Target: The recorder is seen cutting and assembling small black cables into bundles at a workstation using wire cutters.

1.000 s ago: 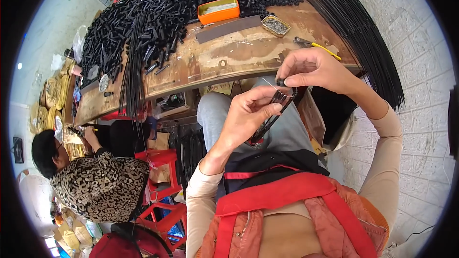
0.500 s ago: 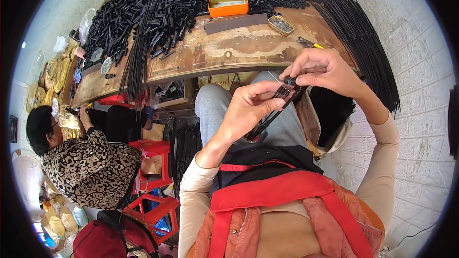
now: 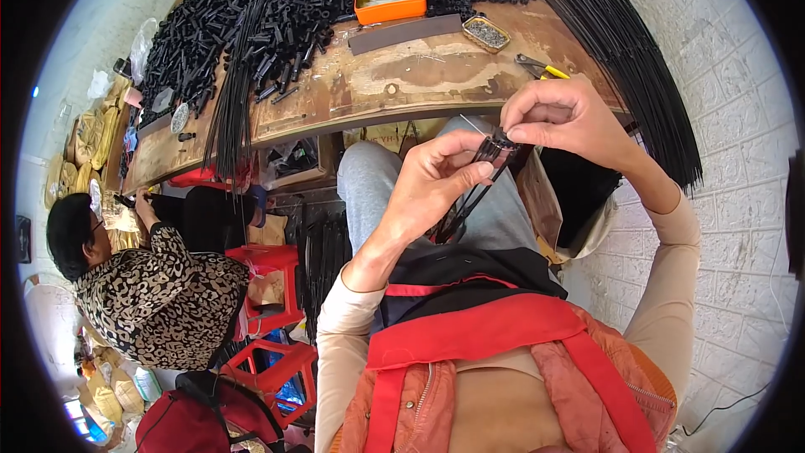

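Left hand: the left hand (image 3: 436,180) is closing its fingers around a bundle of thin black rods (image 3: 480,178), thumb lying along the top of the bundle, over the person's lap.
Right hand: the right hand (image 3: 563,116) is pinching the top end of the same bundle between thumb and fingertips, just above the left hand.
Bundle: the thin black rods are being held tilted, upper end near the right hand, lower end pointing down toward the grey trousers (image 3: 377,189); they are sitting between the two hands, in front of the table edge.
Table: a worn wooden table (image 3: 394,88) is lying just beyond the hands.
On the table: a heap of short black tubes (image 3: 277,13) is covering its far side; an orange tray (image 3: 390,2) is standing by the heap; a small metal tin (image 3: 485,33) of tiny parts is sitting to its right; yellow-handled pliers (image 3: 541,70) are lying near the right hand.
Long rods: a sheaf of long black rods (image 3: 637,67) is hanging over the table's right end, beside the white brick wall (image 3: 738,168).
Nearby: another person in a leopard-print top (image 3: 159,294) is sitting at the left, by red plastic stools (image 3: 268,310).
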